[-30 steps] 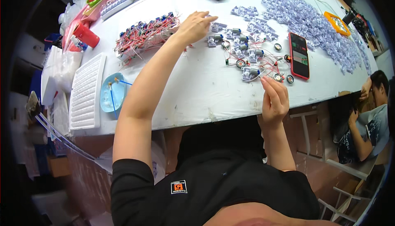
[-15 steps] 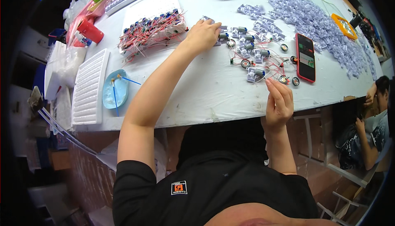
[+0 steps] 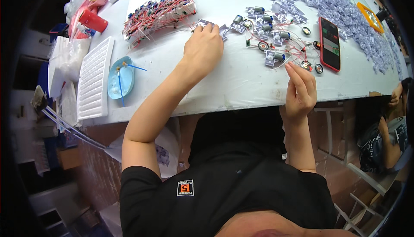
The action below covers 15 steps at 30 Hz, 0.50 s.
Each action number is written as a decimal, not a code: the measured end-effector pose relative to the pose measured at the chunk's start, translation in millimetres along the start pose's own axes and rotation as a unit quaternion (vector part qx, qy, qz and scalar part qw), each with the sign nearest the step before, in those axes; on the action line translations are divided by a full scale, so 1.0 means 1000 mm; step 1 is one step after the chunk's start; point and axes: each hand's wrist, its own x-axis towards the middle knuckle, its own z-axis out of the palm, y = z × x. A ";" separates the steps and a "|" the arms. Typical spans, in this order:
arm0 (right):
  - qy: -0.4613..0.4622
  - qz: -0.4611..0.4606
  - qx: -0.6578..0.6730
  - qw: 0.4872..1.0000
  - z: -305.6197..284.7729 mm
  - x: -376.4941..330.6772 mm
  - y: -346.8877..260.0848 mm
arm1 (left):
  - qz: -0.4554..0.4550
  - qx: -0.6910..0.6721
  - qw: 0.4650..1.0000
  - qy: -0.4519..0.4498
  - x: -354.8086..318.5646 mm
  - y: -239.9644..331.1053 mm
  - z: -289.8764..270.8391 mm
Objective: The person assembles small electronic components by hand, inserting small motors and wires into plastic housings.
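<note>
My left hand (image 3: 203, 49) reaches over the table with fingers bent down onto a pale lavender plastic housing (image 3: 204, 22); its thumb is hidden. Another such housing (image 3: 223, 33) lies against the hand's right side. My right hand (image 3: 302, 88) is raised near the table's front edge, thumb and fingers pinched together. Whether something small sits in that pinch I cannot make out. Just beyond its fingertips lies a housing with a small silver motor (image 3: 279, 56) and thin wires. Several more motor-fitted housings (image 3: 282, 36) lie behind, tangled with red and white wires and round black speakers (image 3: 263, 46).
A large heap of lavender housings (image 3: 340, 17) covers the far right, beside a red-edged phone (image 3: 330, 45) and an orange frame (image 3: 370, 18). At left are wired motors (image 3: 159, 15) on white foam, a blue dish (image 3: 113, 91) with brushes, a white ribbed tray (image 3: 92, 81) and a red cup (image 3: 93, 21).
My left hand has drawn back toward me and slightly left, its fingers now bent down on a housing. My right hand keeps its pinch. The whole view has shifted a little.
</note>
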 end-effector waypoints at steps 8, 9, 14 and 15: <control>0.008 0.002 0.000 1.000 0.000 0.000 0.005 | 0.063 -0.062 0.987 0.137 -0.035 0.006 -0.015; 0.009 0.007 0.009 1.000 0.001 0.000 0.004 | 0.058 -0.100 0.980 0.163 -0.039 0.001 -0.026; 0.007 0.008 0.010 1.000 0.001 0.000 -0.001 | 0.103 -0.177 0.966 0.161 -0.062 -0.015 -0.028; 0.007 0.004 0.012 1.000 0.002 0.000 -0.001 | 0.121 -0.172 0.967 0.145 -0.065 -0.010 -0.021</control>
